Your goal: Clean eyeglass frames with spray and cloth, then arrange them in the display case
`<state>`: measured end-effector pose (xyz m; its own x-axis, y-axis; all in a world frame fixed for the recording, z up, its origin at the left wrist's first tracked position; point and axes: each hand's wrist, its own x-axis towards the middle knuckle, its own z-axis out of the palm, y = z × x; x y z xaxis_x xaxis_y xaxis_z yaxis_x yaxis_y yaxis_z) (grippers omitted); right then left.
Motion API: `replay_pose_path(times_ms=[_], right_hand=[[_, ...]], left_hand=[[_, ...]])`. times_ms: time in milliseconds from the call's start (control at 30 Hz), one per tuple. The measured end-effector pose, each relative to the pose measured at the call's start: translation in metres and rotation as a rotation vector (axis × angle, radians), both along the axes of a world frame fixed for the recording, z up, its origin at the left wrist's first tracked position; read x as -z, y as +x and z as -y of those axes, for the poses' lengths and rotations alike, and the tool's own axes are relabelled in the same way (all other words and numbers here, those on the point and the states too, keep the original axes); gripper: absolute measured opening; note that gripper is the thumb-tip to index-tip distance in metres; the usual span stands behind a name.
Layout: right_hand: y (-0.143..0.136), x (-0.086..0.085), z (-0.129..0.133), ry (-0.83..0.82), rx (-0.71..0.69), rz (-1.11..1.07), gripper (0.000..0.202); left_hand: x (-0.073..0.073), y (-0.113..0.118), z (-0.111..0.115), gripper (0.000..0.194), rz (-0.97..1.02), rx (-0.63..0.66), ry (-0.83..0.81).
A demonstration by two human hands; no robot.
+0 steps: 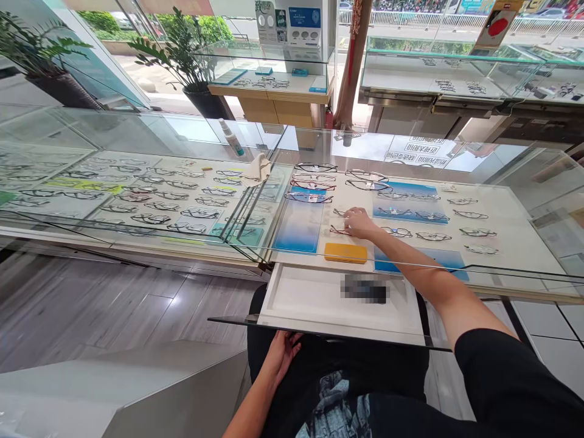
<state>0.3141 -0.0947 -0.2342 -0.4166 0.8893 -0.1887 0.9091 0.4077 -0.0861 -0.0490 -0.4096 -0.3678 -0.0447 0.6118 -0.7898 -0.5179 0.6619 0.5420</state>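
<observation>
My right hand (358, 222) reaches into the glass display case. Its bent fingers close on a pair of eyeglasses (338, 212), partly hidden by the hand. Just below the fingers sits another pair, with reddish frames (336, 230). A yellow glasses case (345, 252) lies in front of that hand, and pairs with larger frames (309, 198) stand behind it. My left hand (283, 354) rests near my lap, just under the pulled-out drawer's front edge. Its fingers are loosely curled and apart, with nothing visible in them.
The white drawer (301, 304) juts out toward me and holds a blurred dark object (364, 288). On the glass top stand a spray bottle (231, 137) and a beige cloth (257, 171). More rows of eyeglasses fill the left case. A pale panel (182, 389) stands at lower left.
</observation>
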Motion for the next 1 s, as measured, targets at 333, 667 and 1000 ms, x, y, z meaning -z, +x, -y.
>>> replay_pose_path(times_ms=[333,667,1000], right_hand=[[-0.001,0.0,0.001,-0.013,-0.004,-0.013,0.025],[0.001,0.002,-0.002,0.034,0.132,-0.015,0.045],[0.006,0.012,-0.01,0.019,0.183,-0.023,0.051]], left_hand=[[0.006,-0.001,0.001,0.039,-0.034,0.009,0.008],[0.009,-0.003,0.002,0.038,0.006,0.014,0.014],[0.017,-0.009,0.004,0.038,0.013,0.049,0.034]])
